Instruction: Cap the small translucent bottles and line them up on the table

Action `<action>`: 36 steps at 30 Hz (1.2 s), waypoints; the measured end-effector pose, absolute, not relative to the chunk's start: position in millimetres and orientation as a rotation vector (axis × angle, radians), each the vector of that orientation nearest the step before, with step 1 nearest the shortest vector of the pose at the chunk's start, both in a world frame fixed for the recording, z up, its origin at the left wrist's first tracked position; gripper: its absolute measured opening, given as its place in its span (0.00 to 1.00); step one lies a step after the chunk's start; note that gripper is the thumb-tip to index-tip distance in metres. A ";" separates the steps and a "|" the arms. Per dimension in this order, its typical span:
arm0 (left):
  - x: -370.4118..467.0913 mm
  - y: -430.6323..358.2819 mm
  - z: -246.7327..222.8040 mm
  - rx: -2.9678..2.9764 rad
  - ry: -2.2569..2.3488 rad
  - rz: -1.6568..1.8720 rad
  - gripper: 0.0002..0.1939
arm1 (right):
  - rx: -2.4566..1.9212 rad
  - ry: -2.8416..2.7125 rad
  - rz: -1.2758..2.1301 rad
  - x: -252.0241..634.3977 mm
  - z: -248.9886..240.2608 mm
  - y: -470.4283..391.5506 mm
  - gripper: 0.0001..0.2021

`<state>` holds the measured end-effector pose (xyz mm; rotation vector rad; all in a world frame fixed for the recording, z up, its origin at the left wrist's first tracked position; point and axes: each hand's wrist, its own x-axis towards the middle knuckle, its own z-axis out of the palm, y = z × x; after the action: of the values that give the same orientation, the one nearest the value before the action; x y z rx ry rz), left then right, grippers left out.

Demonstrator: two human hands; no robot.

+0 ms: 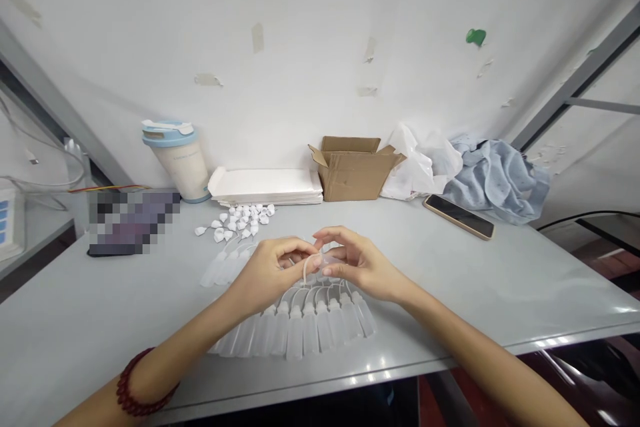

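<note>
My left hand (283, 267) and my right hand (357, 263) meet above the middle of the table, fingertips close together. Pinched in my left thumb and fingers is a thin, whitish curved strap (305, 269). Between my right thumb and fingers shows a translucent plastic piece (329, 259), mostly hidden by the fingers. Below the hands lies a fanned row of small translucent plastic bottles (295, 333), with thin curved straps at their necks. More such bottles (220, 267) lie behind my left hand. Small white caps (245, 219) are heaped beyond them.
Along the wall stand a tumbler with a blue lid (177, 160), a stack of white cartons (270, 185), an open cardboard box (353, 173), a white plastic bag (420, 163) and a light blue cloth (505, 177). A phone (460, 215) lies at right; a pixelated dark object (133, 223) at left.
</note>
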<state>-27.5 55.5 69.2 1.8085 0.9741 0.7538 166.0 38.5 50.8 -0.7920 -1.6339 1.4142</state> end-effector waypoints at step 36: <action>-31.4 59.1 75.9 1.777 0.941 0.746 0.09 | -0.927 -1.915 0.926 164.5 44.8 38.3 0.16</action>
<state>-31.4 59.1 75.9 1.7766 0.9410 0.7462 164.5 38.3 44.8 -0.9269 -1.9151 0.9256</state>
